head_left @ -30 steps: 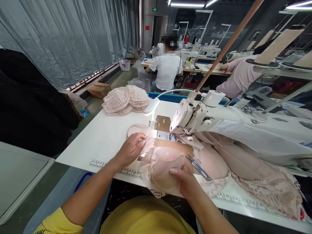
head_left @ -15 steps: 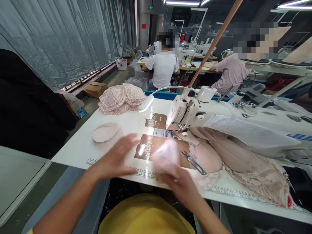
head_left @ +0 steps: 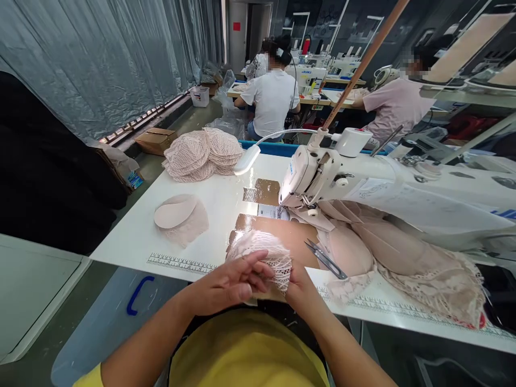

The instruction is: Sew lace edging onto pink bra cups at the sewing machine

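Observation:
A pale pink lace bra cup (head_left: 264,247) is held above the table's front edge. My right hand (head_left: 300,287) grips its right side, with the fingers partly hidden behind the lace. My left hand (head_left: 234,282) lies against the cup's near side, fingers apart and pointing right, not closed on it. Just beyond is the sewing machine (head_left: 310,177), its needle area over a metal plate. A pair of thread snips (head_left: 324,259) lies to the right, beside beige sewn fabric (head_left: 350,252) bunched under the machine arm.
On the white table (head_left: 133,236) at left lies a smooth cup with mesh (head_left: 181,215). Farther back sit stacked lace cups (head_left: 201,156). A lamp (head_left: 247,159) hangs low beside the machine head. Two co-workers sit beyond, one in a white shirt (head_left: 270,102).
My left hand has moved right, from apart to touching the lace cup. My right hand still holds the cup, now turned with its lace side showing. The view has shifted slightly.

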The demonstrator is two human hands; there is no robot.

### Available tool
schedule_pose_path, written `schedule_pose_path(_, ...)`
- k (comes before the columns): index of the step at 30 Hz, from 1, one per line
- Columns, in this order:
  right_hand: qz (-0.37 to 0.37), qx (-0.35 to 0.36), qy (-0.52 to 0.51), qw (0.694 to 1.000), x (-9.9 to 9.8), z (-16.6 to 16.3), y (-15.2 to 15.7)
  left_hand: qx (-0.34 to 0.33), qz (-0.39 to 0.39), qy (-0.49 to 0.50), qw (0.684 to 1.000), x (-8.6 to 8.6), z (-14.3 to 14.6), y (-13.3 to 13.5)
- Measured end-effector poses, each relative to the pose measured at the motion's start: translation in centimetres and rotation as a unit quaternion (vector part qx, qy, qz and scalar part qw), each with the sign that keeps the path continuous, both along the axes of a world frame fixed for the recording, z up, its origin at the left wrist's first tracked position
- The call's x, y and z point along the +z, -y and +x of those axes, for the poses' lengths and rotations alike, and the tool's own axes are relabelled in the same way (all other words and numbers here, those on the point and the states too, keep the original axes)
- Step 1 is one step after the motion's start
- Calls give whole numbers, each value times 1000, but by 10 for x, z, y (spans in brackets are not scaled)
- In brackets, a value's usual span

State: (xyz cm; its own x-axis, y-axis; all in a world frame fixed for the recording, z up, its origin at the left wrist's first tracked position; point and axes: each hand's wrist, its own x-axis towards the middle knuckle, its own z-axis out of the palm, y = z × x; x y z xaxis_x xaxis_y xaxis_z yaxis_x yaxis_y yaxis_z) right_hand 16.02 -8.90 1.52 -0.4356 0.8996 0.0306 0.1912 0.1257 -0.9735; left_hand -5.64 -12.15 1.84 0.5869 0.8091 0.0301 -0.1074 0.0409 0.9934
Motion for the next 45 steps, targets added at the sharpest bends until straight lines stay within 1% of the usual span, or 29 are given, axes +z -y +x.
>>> schedule_pose_path(1, -68, 35, -38, 996, -3, -4, 1, -33, -15, 36, 999, 0, 4, 2)
schedule_pose_path(2, -125, 52, -73, 988, -5, -7, 2, -47, -25, 57, 997, 0, 6, 3)
schedule_pose_path(3, -169, 60, -102, 978, -8, -8, 3, -37, -31, 65, 997, -1, 6, 3)
schedule_pose_path(4, -199, 65, -128, 969, -10, -8, 4, -4, -30, 60, 998, -3, 5, 2)
schedule_pose_path(6, -223, 77, -165, 958, -13, -6, 6, 103, -15, 17, 994, -8, 0, 0)
schedule_pose_path(7, -220, 83, -176, 956, -14, -5, 7, 149, -8, -10, 989, -11, -2, -2)
schedule_pose_path(8, -210, 90, -184, 956, -15, -4, 8, 172, -7, -30, 985, -12, -4, -3)
schedule_pose_path(9, -197, 96, -189, 957, -16, -3, 8, 165, -18, -36, 986, -14, -5, -3)
schedule_pose_path(12, -163, 92, -195, 963, -16, -1, 6, 52, -95, 17, 994, -14, -4, 0)
schedule_pose_path(13, -159, 76, -197, 964, -16, -1, 5, 34, -116, 37, 992, -13, -4, 1)
schedule_pose_path(14, -158, 49, -201, 965, -16, -1, 4, 35, -126, 48, 990, -12, -4, 3)
schedule_pose_path(18, -155, -75, -213, 962, -19, 0, 1, 73, -111, 44, 990, -11, -4, 8)
schedule_pose_path(21, -118, -132, -201, 964, -24, 0, -1, 85, -101, 55, 990, -14, -3, 8)
schedule_pose_path(24, -82, -152, -184, 968, -27, 0, -3, 133, -121, 81, 980, -21, -2, 7)
schedule_pose_path(28, -85, -145, -168, 971, -28, -1, -7, 184, -144, 110, 966, -29, -1, 6)
schedule_pose_path(31, -60, -193, -192, 961, -28, -2, -10, 200, -141, 115, 963, -30, 0, 7)
schedule_pose_path(33, -36, -215, -189, 958, -28, -2, -11, 195, -144, 120, 963, -30, 1, 7)
schedule_pose_path(35, -16, -209, -164, 964, -27, -1, -12, 187, -145, 128, 963, -29, 3, 7)
schedule_pose_path(38, -3, -169, -107, 980, -24, 0, -12, 194, -138, 132, 962, -28, 7, 6)
schedule_pose_path(40, -20, -134, -90, 987, -23, 1, -12, 209, -133, 130, 960, -28, 9, 5)
schedule_pose_path(43, -66, -73, -98, 990, -22, 1, -12, 223, -126, 134, 957, -30, 11, 5)
schedule_pose_path(45, -84, -60, -97, 990, -22, -1, -12, 212, -127, 151, 957, -31, 12, 6)
